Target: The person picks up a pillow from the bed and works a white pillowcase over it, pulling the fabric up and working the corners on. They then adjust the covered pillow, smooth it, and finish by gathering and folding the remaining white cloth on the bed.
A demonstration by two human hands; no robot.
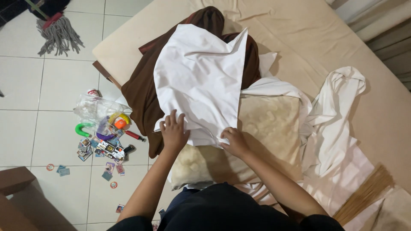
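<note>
A white cloth (201,81) lies spread over a brown blanket (143,90) and a stained cream pillow (261,132) on the bed. My left hand (173,130) presses flat on the cloth's near left edge, fingers apart. At the near right edge my right hand (233,141) pinches a fold of the same cloth. The pillow sits right below both hands, its near end at the mattress edge.
More white sheets (336,111) are bunched on the right of the beige mattress (299,38). A straw broom (364,194) lies at the near right. On the tiled floor are scattered toys and cards (105,137), a mop head (58,32) and a brown box (15,188).
</note>
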